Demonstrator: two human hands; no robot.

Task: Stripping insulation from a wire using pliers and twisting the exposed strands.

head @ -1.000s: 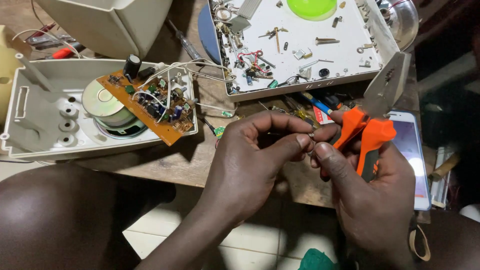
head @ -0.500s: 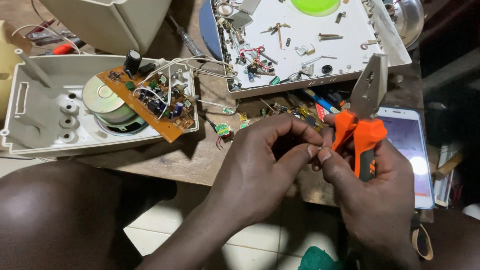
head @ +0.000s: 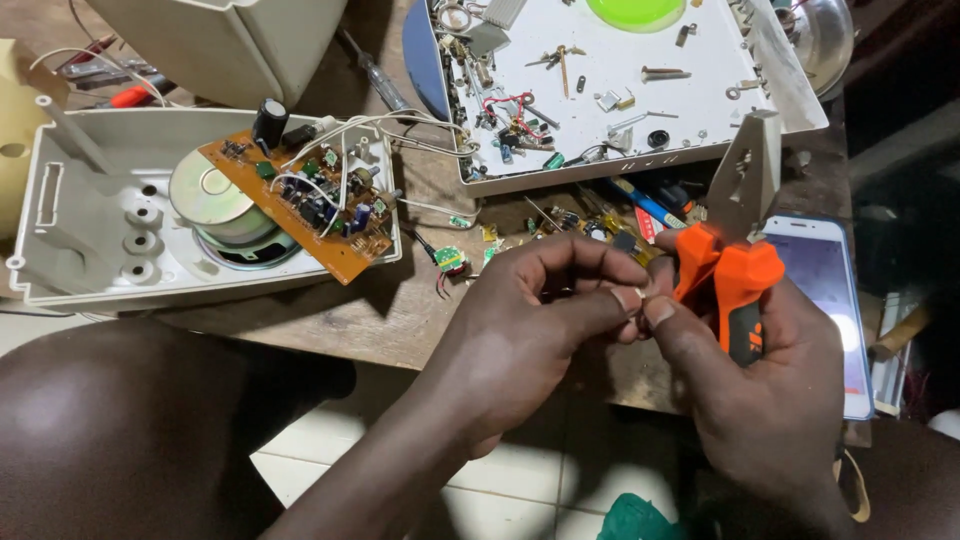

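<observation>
My left hand (head: 520,325) and my right hand (head: 750,385) meet fingertip to fingertip over the front edge of the wooden table (head: 400,310). Between thumbs and forefingers they pinch a tiny metal part (head: 638,294), mostly hidden by the fingers. My right hand also grips orange-handled pliers (head: 737,235) in its palm, with the grey jaws pointing up and away. A phone (head: 818,290) with a lit screen lies just behind the right hand.
An open grey plastic casing (head: 90,215) holds a round speaker (head: 215,205) and an orange circuit board (head: 300,200) with white wires. A white tray (head: 620,90) of screws and small parts sits behind. Small components and screwdrivers (head: 620,200) lie between them. My knee (head: 120,430) is at lower left.
The pliers' jaws have swung from leaning right to nearly upright. Both hands stayed pinched together and shifted slightly; the view drifted a little.
</observation>
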